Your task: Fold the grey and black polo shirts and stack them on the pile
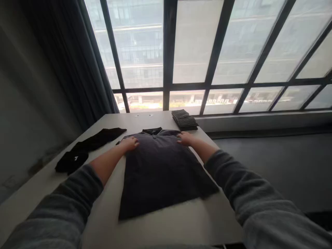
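Observation:
A dark grey polo shirt [166,169] with a black collar lies spread out on the white table, its collar towards the window and its hem towards me. My left hand [130,143] rests on the left shoulder area of the shirt, fingers extended and pointing inward. On the opposite shoulder lies my right hand [185,138], its fingers slightly apart and touching the fabric. Both hands look open. The shirt's sleeves are mostly hidden under my hands and forearms.
A folded striped garment [184,120] sits at the table's far right corner. Black clothing [97,140] lies bunched along the left side of the white table [181,224]. Beyond the table are a large framed window [145,52] and a dark curtain [75,62].

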The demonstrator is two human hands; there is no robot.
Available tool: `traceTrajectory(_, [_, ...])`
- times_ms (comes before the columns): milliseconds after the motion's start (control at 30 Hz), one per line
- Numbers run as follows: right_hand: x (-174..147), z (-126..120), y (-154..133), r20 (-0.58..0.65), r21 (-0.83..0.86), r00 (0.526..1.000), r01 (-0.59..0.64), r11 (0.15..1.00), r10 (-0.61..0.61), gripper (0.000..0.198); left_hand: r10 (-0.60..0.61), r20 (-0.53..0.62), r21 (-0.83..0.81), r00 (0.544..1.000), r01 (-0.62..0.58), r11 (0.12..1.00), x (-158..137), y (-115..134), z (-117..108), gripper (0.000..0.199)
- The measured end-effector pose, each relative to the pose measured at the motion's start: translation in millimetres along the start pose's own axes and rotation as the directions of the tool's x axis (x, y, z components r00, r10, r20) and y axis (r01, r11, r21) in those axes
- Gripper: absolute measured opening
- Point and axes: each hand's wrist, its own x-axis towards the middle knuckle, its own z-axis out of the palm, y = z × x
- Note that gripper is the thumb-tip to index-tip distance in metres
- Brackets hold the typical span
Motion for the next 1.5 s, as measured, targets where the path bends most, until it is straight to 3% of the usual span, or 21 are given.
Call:
traceTrajectory(167, [-48,58,-15,0.030,0.016,1.000,0.007,1.000,-0.008,0.062,0.108,0.014,-0.035,0.994,-0.108,0.994,-79,32,76,0.051])
traceTrajectory(233, [-77,79,-18,0.024,0.053,0.999,0.045,0.998,-0.047,0.064,0.181,-0.072,-0.073,0.981,-0.186,0.980,-118,34,96,0.055])
traceTrajectory(367, [-138,107,-25,-0.028,0.148,0.987,0.163,0.975,-0.161,0.067,0.265,-0.094,-0.121,0.960,-0.275,0.954,-193,30,119,0.061])
traceTrajectory(533, [-181,112,-52,0.015,0.165,0.996,0.079,0.983,-0.082,0.072,0.351,-0.020,-0.072,0.936,-0.352,0.933,-240,26,128,0.063])
traceTrajectory(900, [-231,108,-102,0.047,0.148,0.998,-0.040,0.988,0.034,0.072,0.413,-0.001,0.038,0.911,-0.412,0.910,-276,0,125,0.060])
traceTrajectory(1233, [-250,116,-107,0.028,0.172,0.999,-0.029,0.985,0.025,0.071,0.351,0.053,-0.043,0.935,-0.349,0.936,-297,6,112,0.061])
traceTrajectory(1367, [-219,105,-83,-0.080,0.221,0.997,0.007,0.975,0.011,0.073,0.246,-0.073,-0.123,0.967,-0.253,0.959,-253,-7,95,0.054])
traceTrajectory(1433, [-185,93,-61,-0.151,0.202,0.987,-0.018,0.979,0.049,0.074,0.197,-0.127,-0.116,0.972,-0.212,0.970,-210,-13,82,0.054])
traceTrajectory(1500, [-143,80,-37,-0.142,0.170,0.983,-0.092,0.981,0.116,0.073,0.137,-0.130,-0.080,0.982,-0.148,0.986,-157,-17,69,0.054])
